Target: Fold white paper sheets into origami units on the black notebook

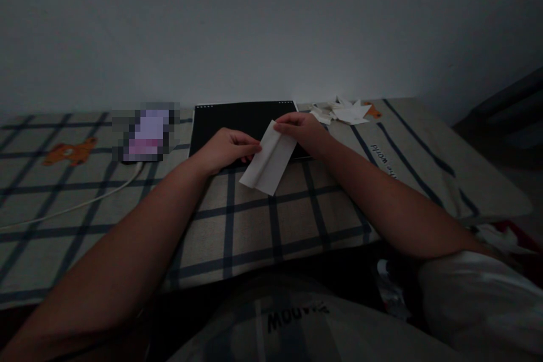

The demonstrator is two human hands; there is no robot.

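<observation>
Both hands hold a folded white paper (pixel 270 163) just above the checked bedcover (pixel 263 226), at the near edge of a black notebook (pixel 237 119). The left hand (pixel 227 147) pinches its left edge, and the right hand (pixel 299 127) pinches its top corner. Paper scraps (pixel 345 111) lie beyond.

The folded paper (pixel 270 160) sits on the blanket (pixel 271 220) between both hands, with the notebook (pixel 241 121) behind and paper scraps (pixel 345 111) far right.
</observation>
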